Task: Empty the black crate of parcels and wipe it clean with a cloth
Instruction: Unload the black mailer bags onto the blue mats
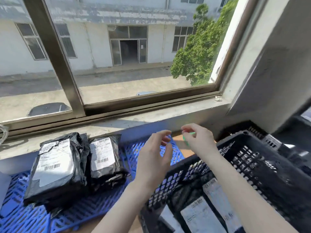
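Note:
The black perforated crate [252, 165] stands at the right, with several black parcels [202, 214] bearing white labels inside it. Two black parcels, a large one [57, 169] and a smaller one [105, 157], lie on the blue grid mat [25, 216] at the left. My left hand [154, 158] hovers over the crate's left wall with fingers loosely curled, holding nothing. Just beyond it, my right hand [200, 138] is raised above the crate's far corner and pinches a small green thing [187, 137] whose shape is blurred.
A concrete window sill [117, 121] and a large window frame [64, 68] run behind the mat. A grey wall pillar [272, 64] rises at the right above the crate. Bare wooden tabletop [185, 148] shows between mat and crate.

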The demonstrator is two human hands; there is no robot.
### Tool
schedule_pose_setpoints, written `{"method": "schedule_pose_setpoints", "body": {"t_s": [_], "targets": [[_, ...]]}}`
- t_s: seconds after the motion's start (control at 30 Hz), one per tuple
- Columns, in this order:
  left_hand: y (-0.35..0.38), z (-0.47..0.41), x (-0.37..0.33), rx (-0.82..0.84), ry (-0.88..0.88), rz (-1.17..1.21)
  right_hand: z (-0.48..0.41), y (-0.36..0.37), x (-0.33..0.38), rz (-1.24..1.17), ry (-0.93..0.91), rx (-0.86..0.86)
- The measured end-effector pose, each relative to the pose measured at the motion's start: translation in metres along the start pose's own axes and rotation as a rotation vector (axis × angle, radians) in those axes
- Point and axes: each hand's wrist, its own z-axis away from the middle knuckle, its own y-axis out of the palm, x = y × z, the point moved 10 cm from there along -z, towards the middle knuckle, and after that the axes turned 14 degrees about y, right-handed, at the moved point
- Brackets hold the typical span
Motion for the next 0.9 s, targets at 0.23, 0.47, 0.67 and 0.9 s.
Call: {"method": "schedule_pose_setpoints", "body": {"t_s": [0.23,0.47,0.67,0.9], "targets": [[0.141,0.047,-0.043,0.488,0.022,-0.071,0.020,-0.071,-0.128,0.050,0.233,-0.026],[0.209,0.136,0.010,0.901,-0.370,-0.412,0.053,-0.045,-0.218,0.222,0.372,0.282],[0.213,0.179,0.032,1.129,-0.564,-0.421,0.087,0.026,-0.235,0.265,0.347,0.581],[0.213,0.178,0.040,1.189,-0.552,-0.423,0.089,0.057,-0.234,0.518,0.219,0.558]]}}
